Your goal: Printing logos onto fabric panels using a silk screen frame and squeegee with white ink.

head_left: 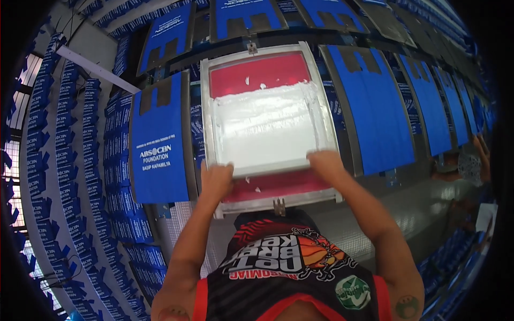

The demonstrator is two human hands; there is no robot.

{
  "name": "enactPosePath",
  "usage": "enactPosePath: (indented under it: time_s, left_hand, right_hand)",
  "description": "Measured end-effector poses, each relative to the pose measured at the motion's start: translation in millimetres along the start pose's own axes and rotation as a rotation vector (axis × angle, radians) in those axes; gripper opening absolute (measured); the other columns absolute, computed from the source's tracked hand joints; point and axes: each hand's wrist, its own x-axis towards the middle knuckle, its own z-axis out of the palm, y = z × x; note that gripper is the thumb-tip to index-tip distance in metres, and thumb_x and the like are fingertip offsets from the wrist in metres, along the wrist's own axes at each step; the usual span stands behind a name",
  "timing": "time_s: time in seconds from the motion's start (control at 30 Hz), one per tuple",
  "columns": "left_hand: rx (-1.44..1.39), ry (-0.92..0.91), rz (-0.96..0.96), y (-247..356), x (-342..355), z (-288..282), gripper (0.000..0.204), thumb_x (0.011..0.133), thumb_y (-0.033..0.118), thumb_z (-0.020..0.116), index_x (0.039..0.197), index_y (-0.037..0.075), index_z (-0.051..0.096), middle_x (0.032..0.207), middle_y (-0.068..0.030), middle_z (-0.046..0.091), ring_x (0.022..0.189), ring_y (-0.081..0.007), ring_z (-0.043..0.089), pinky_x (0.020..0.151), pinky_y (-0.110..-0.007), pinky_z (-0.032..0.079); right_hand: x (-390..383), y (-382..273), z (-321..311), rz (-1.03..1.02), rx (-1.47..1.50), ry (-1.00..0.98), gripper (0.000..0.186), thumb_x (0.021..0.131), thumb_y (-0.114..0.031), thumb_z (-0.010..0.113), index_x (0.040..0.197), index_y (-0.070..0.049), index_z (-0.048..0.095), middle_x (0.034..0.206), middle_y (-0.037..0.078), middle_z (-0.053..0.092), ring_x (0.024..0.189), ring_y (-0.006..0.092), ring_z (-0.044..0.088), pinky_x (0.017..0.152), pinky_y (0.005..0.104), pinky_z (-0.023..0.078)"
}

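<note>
White lettering, in several lines with the largest in the middle, runs across the blue cloth piece (160, 142) just left of the pale rectangular frame (322, 101); similar blue pieces (249, 16) beyond the frame carry white print too, and the rows of small blue pieces (42, 134) well to its left repeat the same kind of marking. On the near side of the frame, the person's dark sleeveless shirt (267, 286) shows big white letters, a red line of text, an orange basketball and a round green-and-white badge, all upside down in view. Both forearms reach up to the frame, elbows spread. The left hand (218, 179) is at the frame's left rim and the right hand (327, 165) is inside its right rim, the fingers of each clamped on one end of a pale bar (270, 168) lying crosswise over the frame's near part. Like a shallow tray, the frame holds a broad layer of white paste (262, 117) over a red sheet (254, 72), which shows bare at the far and near ends.
</note>
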Motion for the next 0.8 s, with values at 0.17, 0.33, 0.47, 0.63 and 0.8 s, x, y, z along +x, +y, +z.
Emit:
enactPosePath:
  time_s: [0.17, 0.33, 0.47, 0.63, 0.8]
  left_hand:
    - [-0.071, 0.3, 0.002, -38, 53, 52, 0.016, 0.06, 0.007, 0.068, 0.074, 0.008, 0.062, 0.071, -0.0151, 0.064, 0.074, -0.0315, 0.064, 0.085, -0.044, 0.05]
    - [-0.074, 0.134, -0.04, -68, 162, -23, 0.031, 0.07, 0.03, 0.076, 0.089, 0.008, 0.066, 0.081, -0.0159, 0.068, 0.076, -0.0329, 0.066, 0.066, -0.044, 0.051]
    - [-0.083, -0.107, -0.074, -29, 46, 11, 0.037, 0.069, 0.032, 0.076, 0.099, 0.012, 0.069, 0.082, -0.0139, 0.068, 0.083, -0.0325, 0.066, 0.07, -0.048, 0.051]
    - [-0.108, 0.267, -0.038, -41, 91, 24, 0.007, 0.071, 0.008, 0.06, 0.077, 0.008, 0.063, 0.072, -0.0147, 0.064, 0.066, -0.0331, 0.064, 0.063, -0.043, 0.052]
    - [-0.094, 0.08, -0.015, -62, 132, -21, 0.017, 0.076, 0.021, 0.065, 0.087, 0.007, 0.064, 0.079, -0.0164, 0.066, 0.073, -0.0347, 0.065, 0.065, -0.046, 0.052]
  right_hand:
    - [49, 14, 25, 0.034, -0.057, 0.325, 0.007, 0.077, -0.011, 0.055, 0.074, -0.01, 0.062, 0.06, 0.01, 0.062, 0.057, 0.0283, 0.064, 0.052, 0.043, 0.051]
    - [162, 48, -52, 0.09, -0.115, 0.075, 0.016, 0.078, -0.016, 0.057, 0.089, -0.009, 0.066, 0.078, 0.014, 0.068, 0.071, 0.0314, 0.067, 0.063, 0.0443, 0.053]
    - [44, 18, -5, 0.138, -0.003, -0.039, 0.019, 0.071, -0.018, 0.064, 0.09, -0.021, 0.069, 0.078, 0.01, 0.068, 0.075, 0.0287, 0.068, 0.066, 0.0446, 0.053]
    - [98, 37, -1, 0.128, -0.028, 0.169, 0.017, 0.069, -0.013, 0.063, 0.086, -0.013, 0.067, 0.073, 0.011, 0.067, 0.07, 0.0297, 0.067, 0.059, 0.0427, 0.052]
    - [150, 46, -40, 0.119, -0.057, 0.006, 0.024, 0.072, -0.024, 0.067, 0.093, -0.013, 0.067, 0.081, 0.011, 0.069, 0.077, 0.0302, 0.068, 0.065, 0.0433, 0.053]
